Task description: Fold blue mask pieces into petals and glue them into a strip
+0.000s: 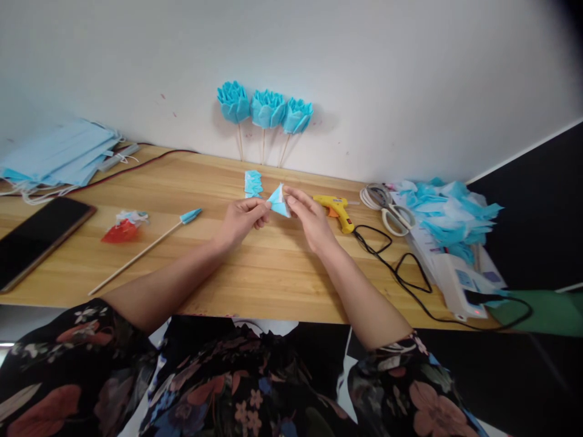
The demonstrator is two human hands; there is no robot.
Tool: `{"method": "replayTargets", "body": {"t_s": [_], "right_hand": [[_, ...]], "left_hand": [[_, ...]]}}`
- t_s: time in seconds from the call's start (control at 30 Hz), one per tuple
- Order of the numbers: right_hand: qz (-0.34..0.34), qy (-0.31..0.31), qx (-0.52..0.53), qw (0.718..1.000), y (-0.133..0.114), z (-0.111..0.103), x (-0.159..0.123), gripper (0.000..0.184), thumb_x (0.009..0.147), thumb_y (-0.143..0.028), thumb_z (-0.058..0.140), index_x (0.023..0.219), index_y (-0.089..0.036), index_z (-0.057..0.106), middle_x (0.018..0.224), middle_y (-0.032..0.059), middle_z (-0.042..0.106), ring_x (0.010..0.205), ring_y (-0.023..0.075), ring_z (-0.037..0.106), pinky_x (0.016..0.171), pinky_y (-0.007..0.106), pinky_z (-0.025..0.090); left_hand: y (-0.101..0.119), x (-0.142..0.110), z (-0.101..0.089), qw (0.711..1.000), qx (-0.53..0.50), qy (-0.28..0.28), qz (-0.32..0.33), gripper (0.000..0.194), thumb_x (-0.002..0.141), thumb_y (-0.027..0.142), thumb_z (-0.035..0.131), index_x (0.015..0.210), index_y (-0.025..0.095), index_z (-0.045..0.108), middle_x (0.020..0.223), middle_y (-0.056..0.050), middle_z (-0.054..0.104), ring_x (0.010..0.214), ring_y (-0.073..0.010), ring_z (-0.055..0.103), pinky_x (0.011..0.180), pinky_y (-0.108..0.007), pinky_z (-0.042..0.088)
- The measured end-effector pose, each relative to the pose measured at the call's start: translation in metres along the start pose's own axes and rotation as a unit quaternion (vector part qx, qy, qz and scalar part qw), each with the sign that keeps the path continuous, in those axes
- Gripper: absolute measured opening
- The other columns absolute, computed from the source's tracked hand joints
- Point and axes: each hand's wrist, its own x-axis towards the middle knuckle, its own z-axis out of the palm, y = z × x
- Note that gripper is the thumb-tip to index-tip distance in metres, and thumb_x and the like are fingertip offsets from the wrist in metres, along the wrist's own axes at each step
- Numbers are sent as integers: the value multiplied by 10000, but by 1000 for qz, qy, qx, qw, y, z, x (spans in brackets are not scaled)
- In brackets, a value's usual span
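Between my hands is a small folded piece of blue and white mask fabric (279, 202), roughly triangular. My left hand (246, 218) pinches its left corner, and my right hand (310, 215) grips its right side. Just behind lies a small stack of blue folded pieces (252, 184) on the wooden table (268, 273). To the left of my left hand rests a wooden stick (141, 254) with a blue wrapped tip (190, 215). A yellow glue gun (334, 209) lies right beyond my right hand.
Three blue fabric flowers (268, 109) on sticks lean against the wall. At left are face masks (59, 152), a phone (43, 237) and a red item (122, 230). On the right sit scissors (398, 218), blue fabric scraps (455, 206), a power strip (458, 288) and a black cord (387, 267).
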Motion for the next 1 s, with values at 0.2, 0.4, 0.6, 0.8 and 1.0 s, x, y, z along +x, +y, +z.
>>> {"method": "replayTargets", "body": {"t_s": [0.2,0.4,0.6,0.8,1.0], "right_hand": [[13,-49,21,998,-2,3,-2,553,758,-390,762,1279,-237,661,1006,21,733,927,183,656,866,340,522],[4,-45,11,999,2,1,1,529,769,-368,735,1276,-232,673,941,10,726,839,165,644,775,317,524],[1,-46,5,999,-1,0,1,487,772,-367,712,1240,-234,700,962,23,740,882,183,661,760,314,543],[7,-25,24,999,-1,-1,4,477,776,-378,705,1227,-224,707,914,13,711,810,162,619,710,295,517],[5,-21,52,998,0,1,4,489,736,-395,738,1188,-213,711,911,15,700,835,168,618,713,294,511]], "left_hand": [[1,0,1,1000,28,-3,-5,323,746,442,736,599,174,633,573,9,583,539,-85,480,551,-227,413],[-4,3,-1,999,36,-13,5,332,735,484,769,660,175,673,571,16,580,521,-86,470,526,-230,397],[-4,3,-1,1000,-1,-24,13,352,747,496,787,650,177,675,579,1,600,524,-94,496,521,-234,406],[-2,5,-4,999,-48,-21,14,343,770,481,784,682,168,675,603,-2,616,527,-86,509,529,-227,425],[-9,8,-5,997,-76,-19,-19,405,789,547,772,787,156,668,671,-11,646,540,-89,553,511,-218,433]]}}
